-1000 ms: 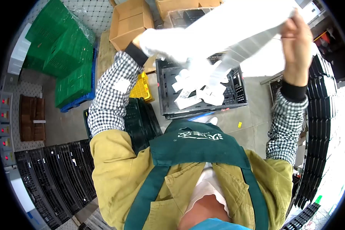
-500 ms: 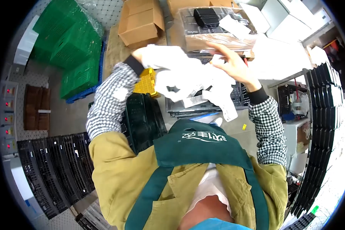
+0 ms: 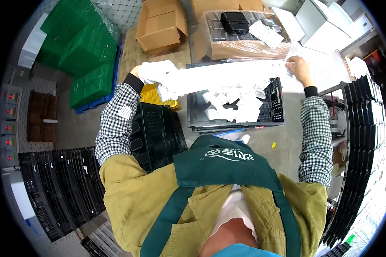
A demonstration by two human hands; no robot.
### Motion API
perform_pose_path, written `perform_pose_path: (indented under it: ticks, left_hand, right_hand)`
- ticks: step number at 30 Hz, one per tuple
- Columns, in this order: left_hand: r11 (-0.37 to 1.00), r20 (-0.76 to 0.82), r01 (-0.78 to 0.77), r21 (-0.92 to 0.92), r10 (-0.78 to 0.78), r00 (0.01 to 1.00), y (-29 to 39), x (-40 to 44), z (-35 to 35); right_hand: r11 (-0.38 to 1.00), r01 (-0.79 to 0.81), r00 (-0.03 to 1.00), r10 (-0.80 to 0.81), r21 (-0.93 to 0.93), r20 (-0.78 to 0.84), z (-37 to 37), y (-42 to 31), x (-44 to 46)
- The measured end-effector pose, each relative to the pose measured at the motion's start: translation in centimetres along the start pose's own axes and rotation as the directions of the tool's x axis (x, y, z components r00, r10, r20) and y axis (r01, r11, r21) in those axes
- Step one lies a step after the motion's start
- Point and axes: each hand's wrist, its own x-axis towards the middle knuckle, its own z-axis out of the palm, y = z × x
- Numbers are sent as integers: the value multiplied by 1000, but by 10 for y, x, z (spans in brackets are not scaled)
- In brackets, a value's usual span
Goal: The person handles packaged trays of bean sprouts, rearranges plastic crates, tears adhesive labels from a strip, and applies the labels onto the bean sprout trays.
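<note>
A long white paper strip (image 3: 231, 73) stretches nearly level between my hands, above a black plastic crate (image 3: 194, 112). My left hand (image 3: 136, 71) is closed on its bunched left part, which hides most of the fingers. Out to the right, my right hand (image 3: 301, 69) pinches the strip's other end. Below, a loose tangle of white strips (image 3: 248, 110) lies in folds over the crate, and its holed right wall shows beside them.
A dark green crate (image 3: 158, 132) and a yellow crate (image 3: 150, 97) stand left of the black one. Beyond are an open cardboard box (image 3: 162, 25) and a wrapped carton (image 3: 244, 50) bearing a black box (image 3: 234, 23). Black crates (image 3: 360, 128) are stacked at right.
My right hand has moved out to the right, drawing the bunched white strip out long and straight. My left hand has shifted slightly left; loose strips now lie lower over the crate.
</note>
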Motion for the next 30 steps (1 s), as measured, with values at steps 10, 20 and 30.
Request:
perform_pose_path:
  ticks: [10,20,30]
  left_hand:
    - [975,176,-34,220,-5,984,-83,105,-21]
    - [953,148,-9,-303,56,987,-104,92,-17]
    - [987,63,44,-152,-34,997,-121,114,0]
  right_hand:
    - [511,137,751,-612,848,248,-23,-193,-5]
    - [742,304,896,-436,598,85,35,-134,-36]
    - [375,-129,838,-454,918,303,12,-191,-38]
